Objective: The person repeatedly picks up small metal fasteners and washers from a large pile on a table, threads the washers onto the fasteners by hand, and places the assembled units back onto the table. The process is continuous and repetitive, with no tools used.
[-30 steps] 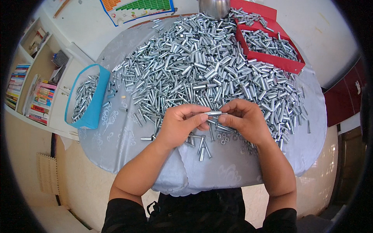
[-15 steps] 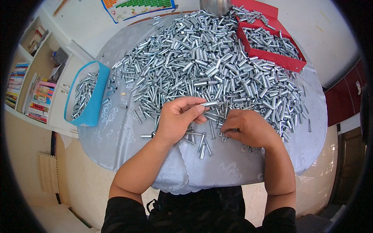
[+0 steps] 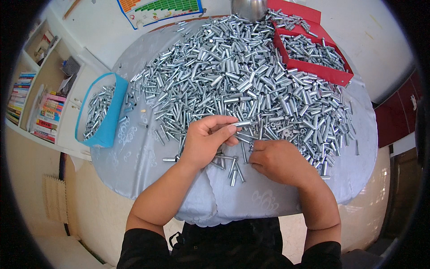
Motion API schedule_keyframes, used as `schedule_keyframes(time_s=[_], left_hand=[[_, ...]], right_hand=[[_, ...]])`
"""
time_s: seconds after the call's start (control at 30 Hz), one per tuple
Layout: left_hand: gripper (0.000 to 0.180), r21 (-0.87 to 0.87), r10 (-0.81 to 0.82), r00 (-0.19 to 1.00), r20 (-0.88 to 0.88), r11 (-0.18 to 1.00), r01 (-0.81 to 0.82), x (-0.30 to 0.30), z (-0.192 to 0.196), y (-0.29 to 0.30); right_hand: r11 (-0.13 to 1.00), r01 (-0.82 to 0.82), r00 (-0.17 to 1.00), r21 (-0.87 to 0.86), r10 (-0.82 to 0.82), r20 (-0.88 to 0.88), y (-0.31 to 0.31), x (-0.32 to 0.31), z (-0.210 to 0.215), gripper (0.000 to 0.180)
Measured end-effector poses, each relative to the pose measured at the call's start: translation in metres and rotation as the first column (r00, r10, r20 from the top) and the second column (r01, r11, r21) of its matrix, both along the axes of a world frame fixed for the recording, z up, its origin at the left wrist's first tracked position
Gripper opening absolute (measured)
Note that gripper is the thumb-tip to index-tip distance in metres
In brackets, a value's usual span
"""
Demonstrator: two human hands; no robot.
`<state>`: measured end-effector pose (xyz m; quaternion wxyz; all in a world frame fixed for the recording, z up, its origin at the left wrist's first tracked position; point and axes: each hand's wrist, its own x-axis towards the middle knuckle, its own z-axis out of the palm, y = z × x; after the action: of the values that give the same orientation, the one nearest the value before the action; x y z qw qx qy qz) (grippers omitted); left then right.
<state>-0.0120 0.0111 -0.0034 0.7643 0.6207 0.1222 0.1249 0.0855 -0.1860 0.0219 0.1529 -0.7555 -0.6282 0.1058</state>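
Observation:
Between thumb and fingers, my left hand [image 3: 200,142] pinches a shiny metal sleeve with a bolt [image 3: 243,123], its end pointing right. My right hand [image 3: 281,160] is low over the near edge of the pile, fingers bent and drawn together; whatever is in them is hidden. Small nuts [image 3: 286,133] lie just beyond that hand. A big heap of silver sleeves and bolts [image 3: 210,71] covers the middle of the table. Several loose bolts [image 3: 234,170] rest on the cloth between my forearms.
At the left stands a blue box [image 3: 105,139] with metal pieces in it. A red box [image 3: 313,71] full of bolts sits at the far right, beside a metal pot [image 3: 249,10]. A grey cloth [image 3: 152,179] covers the round table. Bookshelves [image 3: 49,80] stand beyond its left edge.
My right hand has moved slightly left and nearer to me, and its fingers have drawn together, uncovering nuts. My left hand keeps its grip on the sleeve, nearly still.

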Motion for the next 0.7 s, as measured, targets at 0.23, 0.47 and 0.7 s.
schedule_keyframes(time_s=[0.23,0.47,0.7], left_hand=[[0.022,-0.004,-0.011,1.000,0.018,1.000,0.011,-0.002,0.002,-0.001],[0.022,-0.019,-0.017,1.000,0.020,1.000,0.018,-0.001,0.002,-0.001],[0.021,-0.005,-0.010,1.000,0.017,1.000,0.010,-0.001,0.003,-0.001]], right_hand=[[0.841,0.476,0.839,0.258,-0.346,-0.420,0.006,0.015,0.001,0.006],[0.697,0.693,0.411,0.183,-0.174,-0.895,0.015,0.014,-0.007,0.007],[0.707,0.682,0.405,0.185,-0.155,-0.901,0.012,0.016,-0.010,0.011]])
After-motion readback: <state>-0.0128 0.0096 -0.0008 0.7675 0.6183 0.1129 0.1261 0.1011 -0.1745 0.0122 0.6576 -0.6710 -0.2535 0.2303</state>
